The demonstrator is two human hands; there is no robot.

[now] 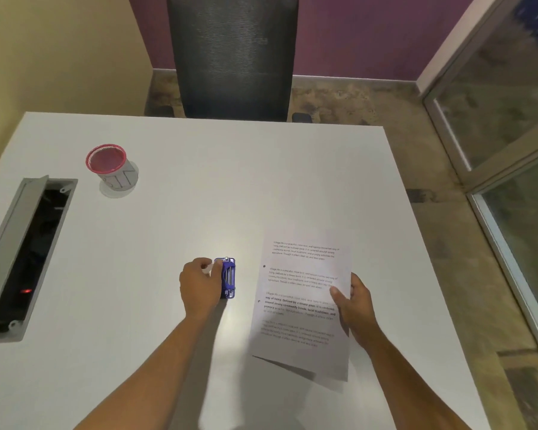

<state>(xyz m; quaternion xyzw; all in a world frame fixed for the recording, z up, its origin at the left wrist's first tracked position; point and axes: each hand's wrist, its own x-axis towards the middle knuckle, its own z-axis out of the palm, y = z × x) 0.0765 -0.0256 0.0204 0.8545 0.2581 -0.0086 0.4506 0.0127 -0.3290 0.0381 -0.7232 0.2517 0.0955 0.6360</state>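
Observation:
A small blue hole punch (228,277) stands on the white table (199,187) near its middle front. My left hand (199,285) is curled around the punch's left side, thumb near its top. A printed sheet of paper (302,305) with two punched holes on its left edge is lifted slightly off the table, casting a shadow below. My right hand (356,308) pinches the sheet's right edge, thumb on top of the page.
A red-rimmed mesh cup (109,166) stands at the far left. An open grey cable hatch (25,256) is set into the table's left side. A black mesh chair (233,57) stands behind the far edge. Glass panels (510,150) run along the right.

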